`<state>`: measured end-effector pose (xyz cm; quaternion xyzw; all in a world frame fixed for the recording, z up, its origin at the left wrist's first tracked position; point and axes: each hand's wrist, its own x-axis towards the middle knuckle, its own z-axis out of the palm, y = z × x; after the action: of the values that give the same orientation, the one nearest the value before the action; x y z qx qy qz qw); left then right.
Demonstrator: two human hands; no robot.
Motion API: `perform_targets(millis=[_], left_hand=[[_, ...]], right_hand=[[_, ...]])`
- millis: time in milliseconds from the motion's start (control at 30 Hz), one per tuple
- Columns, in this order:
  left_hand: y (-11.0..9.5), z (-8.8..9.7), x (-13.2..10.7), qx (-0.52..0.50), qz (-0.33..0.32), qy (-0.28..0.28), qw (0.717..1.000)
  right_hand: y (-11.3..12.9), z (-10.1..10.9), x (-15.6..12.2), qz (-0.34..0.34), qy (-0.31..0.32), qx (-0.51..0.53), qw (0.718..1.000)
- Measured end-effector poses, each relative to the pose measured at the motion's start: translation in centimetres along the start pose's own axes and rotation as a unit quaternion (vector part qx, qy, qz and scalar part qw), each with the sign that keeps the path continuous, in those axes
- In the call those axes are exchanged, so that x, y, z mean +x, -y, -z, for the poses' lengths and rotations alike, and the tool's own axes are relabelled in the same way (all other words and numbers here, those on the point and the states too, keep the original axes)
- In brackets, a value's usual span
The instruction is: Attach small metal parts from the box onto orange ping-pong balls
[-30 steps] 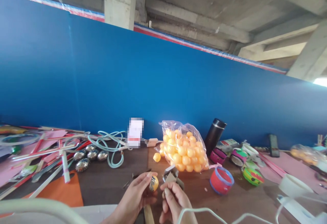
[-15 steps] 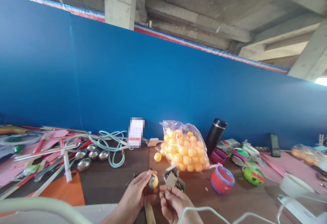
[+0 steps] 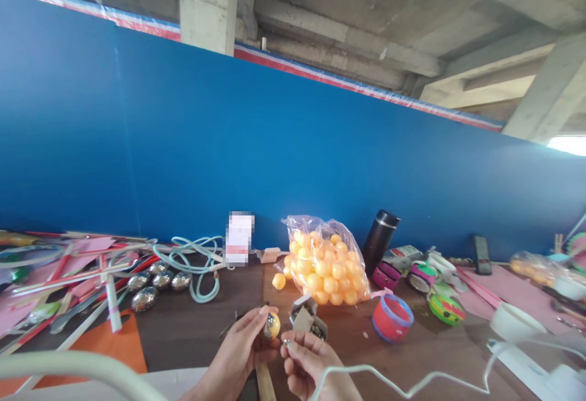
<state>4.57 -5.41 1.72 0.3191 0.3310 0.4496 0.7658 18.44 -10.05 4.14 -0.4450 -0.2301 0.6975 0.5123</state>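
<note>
Gripping a half-silvered orange ball between thumb and fingers, the left hand holds it above the brown table. Just beside the ball, the thumb and fingertips of the right hand are pinched together on a tiny silvery piece. Behind that hand sits an open small box containing metallic bits; beyond it rests a clear plastic bag of orange balls. Silver balls cluster to the left.

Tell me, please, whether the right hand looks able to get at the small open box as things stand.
Probably yes: the open box sits just beyond the right hand with nothing visibly between, though that hand pinches a small shiny piece.
</note>
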Motion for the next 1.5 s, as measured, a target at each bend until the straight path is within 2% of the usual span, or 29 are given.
perform_targets(millis=[200,400,967,1100,1500], left_hand=[[-0.17,-0.24,-0.13,0.012,0.002,-0.008,1.000],[-0.20,-0.51,-0.41,0.009,0.002,0.018,1.000],[-0.12,-0.69,-0.65,-0.001,-0.007,0.028,1.000],[-0.19,-0.83,-0.79,0.006,0.002,0.024,1.000],[-0.15,-0.67,-0.46,0.024,0.004,0.016,1.000]], right_hand=[[-0.05,0.17,-0.06,0.004,0.001,-0.012,1.000],[-0.08,0.00,-0.56,0.000,0.003,0.005,1.000],[-0.43,-0.18,-0.35,0.018,0.021,0.026,0.999],[-0.43,-0.23,-0.37,0.008,0.033,0.009,0.999],[-0.75,-0.06,0.09,0.017,0.016,-0.030,0.999]])
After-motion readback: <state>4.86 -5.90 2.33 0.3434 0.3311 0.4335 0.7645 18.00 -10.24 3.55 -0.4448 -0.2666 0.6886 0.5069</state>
